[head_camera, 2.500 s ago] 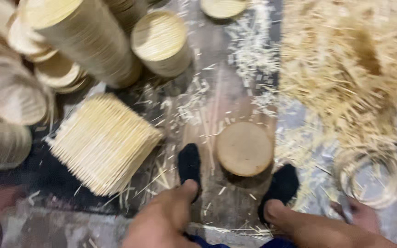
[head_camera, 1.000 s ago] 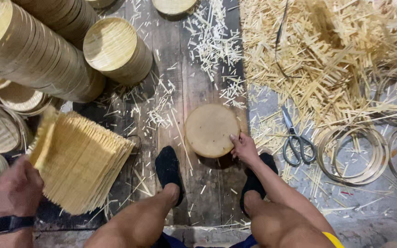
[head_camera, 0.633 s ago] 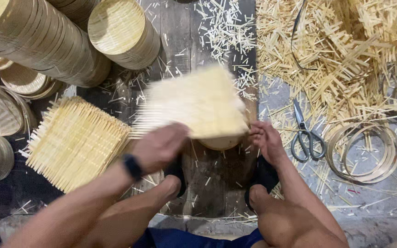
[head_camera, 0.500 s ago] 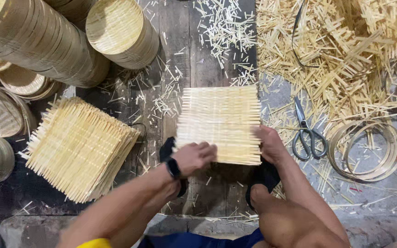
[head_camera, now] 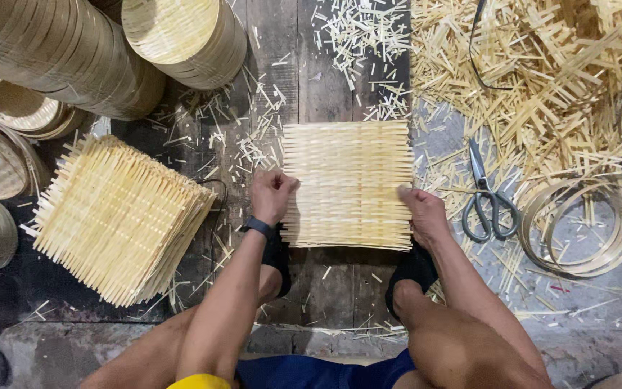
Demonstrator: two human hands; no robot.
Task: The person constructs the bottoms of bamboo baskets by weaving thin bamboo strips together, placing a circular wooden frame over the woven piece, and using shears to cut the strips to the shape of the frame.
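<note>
My left hand [head_camera: 271,196] and right hand [head_camera: 425,215] are closed on the side edges of a woven bamboo mat [head_camera: 348,184], near the scissors [head_camera: 487,194].

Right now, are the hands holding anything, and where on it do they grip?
Both hands hold one square woven bamboo mat by its side edges: the left hand at the left edge, the right hand at the right edge near the lower corner.

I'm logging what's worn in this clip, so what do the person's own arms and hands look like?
Both arms are bare, with no sleeves and no gloves. The left hand has a dark band, like a watch or tracker, on its wrist. The right hand wears nothing visible.
</note>
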